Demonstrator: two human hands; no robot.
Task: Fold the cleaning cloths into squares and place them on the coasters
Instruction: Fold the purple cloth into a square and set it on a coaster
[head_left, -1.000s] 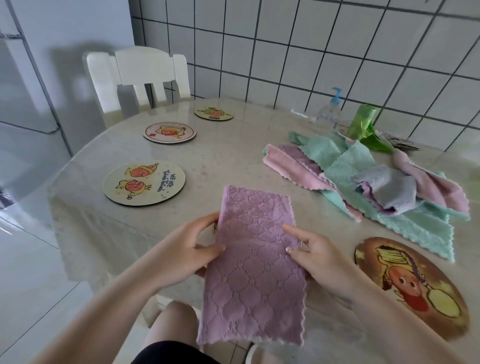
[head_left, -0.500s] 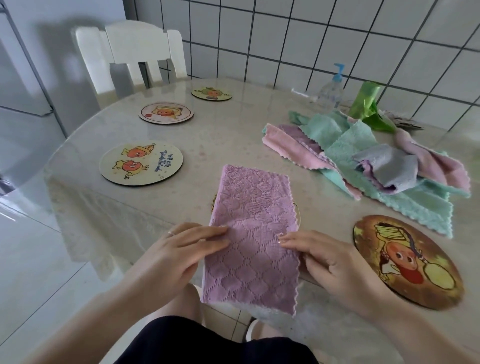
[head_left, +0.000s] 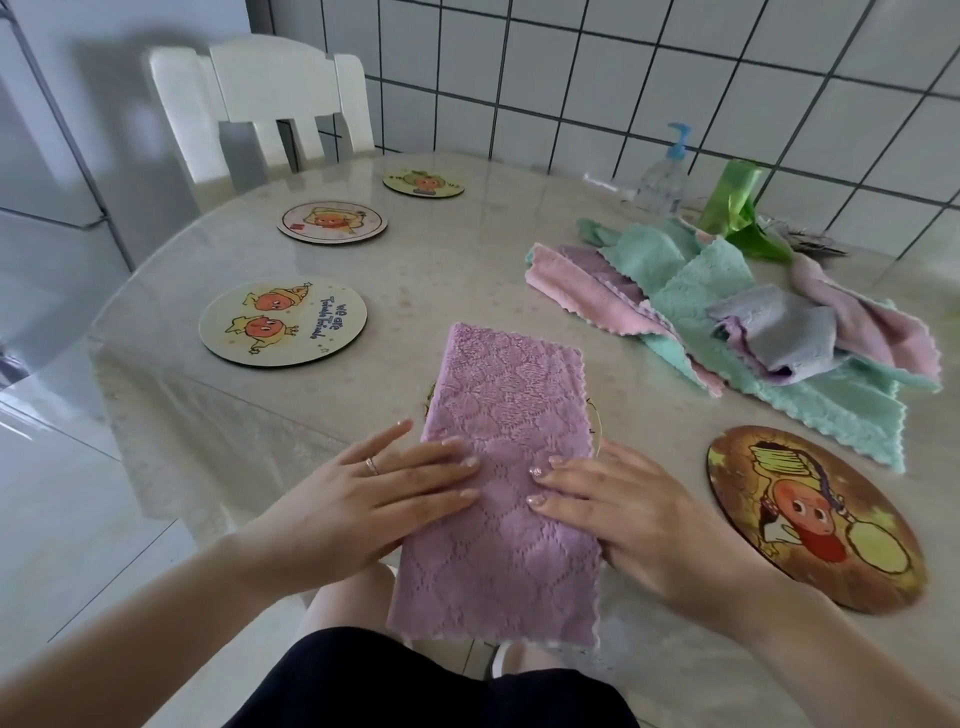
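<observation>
Both flat hands, left hand (head_left: 374, 499) and right hand (head_left: 623, 512), press purple cloth (head_left: 506, 467) overhanging table (head_left: 457, 260) edge.

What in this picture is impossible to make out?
Head view only:
- Coaster under the purple cloth: only thin rim slivers show beside the cloth.
- Pile of cloths: they overlap, so their number is unclear.
- Small writing on the near left coaster: too small to read.
- Dark clutter behind the green bag: half hidden by the bag.
</observation>
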